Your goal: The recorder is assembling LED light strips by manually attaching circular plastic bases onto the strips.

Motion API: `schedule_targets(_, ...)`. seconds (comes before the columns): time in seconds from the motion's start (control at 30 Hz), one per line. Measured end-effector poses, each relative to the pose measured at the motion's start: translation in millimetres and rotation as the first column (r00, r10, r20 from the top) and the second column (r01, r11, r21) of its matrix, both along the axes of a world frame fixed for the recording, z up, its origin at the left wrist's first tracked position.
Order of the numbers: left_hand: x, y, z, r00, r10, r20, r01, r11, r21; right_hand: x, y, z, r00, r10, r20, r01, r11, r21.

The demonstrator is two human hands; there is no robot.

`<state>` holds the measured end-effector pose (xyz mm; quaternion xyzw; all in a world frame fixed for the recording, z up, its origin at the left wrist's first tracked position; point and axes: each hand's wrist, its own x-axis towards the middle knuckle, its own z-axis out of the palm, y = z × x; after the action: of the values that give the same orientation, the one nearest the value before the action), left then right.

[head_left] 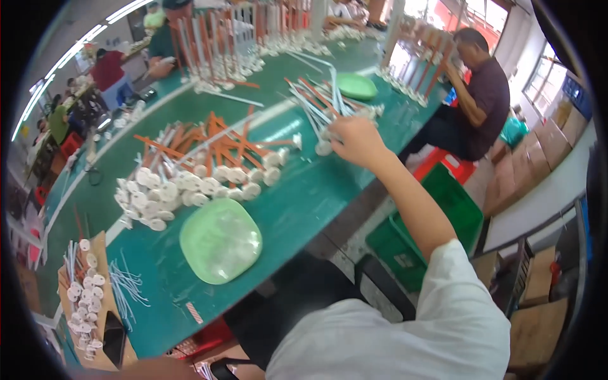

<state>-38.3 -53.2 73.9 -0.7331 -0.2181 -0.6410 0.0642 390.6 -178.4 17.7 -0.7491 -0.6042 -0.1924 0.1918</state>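
My right hand (356, 140) reaches far across the green table, its fingers curled together at the near end of a bundle of grey and orange sticks (316, 109). A white disc (323, 148) shows just below the fingertips. What the fingers pinch is hidden by the hand. Of my left arm (158, 368), only a blurred piece shows at the lower edge, and its hand is out of sight. Nearer me lies a large heap of orange and grey sticks (218, 142) with white round ends (190, 185). A light green square dish (221, 241) sits in front of that heap.
Another green dish (356, 86) stands beyond my hand. At lower left, a cardboard sheet (120, 335) bears more disc-ended sticks and a dark phone (114, 339); thin pale sticks (126, 288) lie beside it. A green crate (443, 209) stands right, near a seated person (484, 95).
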Motion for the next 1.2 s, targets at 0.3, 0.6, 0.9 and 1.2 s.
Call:
schedule_targets(0.3, -13.7, -45.4, -33.6, 0.985, -0.153, -0.080, 0.142, 0.982, -0.124, 5.9, 19.5, -4.5, 0.996, -0.089, 0.008, 0.089, 0.996, -0.032)
schedule_targets(0.6, -38.3, -70.1, -21.8, 0.981, -0.188, -0.050, 0.183, 0.979, -0.094, 43.4, 38.8, 17.9, 0.942, -0.300, -0.150, 0.299, 0.954, -0.030)
schedule_targets(0.9, -50.2, -61.0, -13.3, 0.981, -0.196, 0.018, 0.196, 0.979, -0.059, 128.0, 114.6, 3.0, 0.772, -0.504, -0.388, 0.079, 0.681, -0.728)
schedule_targets(1.2, -53.9, -45.1, -19.0, 0.964, -0.239, 0.113, 0.246, 0.968, -0.051, 156.9, 140.1, -4.5, 0.733, -0.590, -0.338, 0.081, 0.570, -0.818)
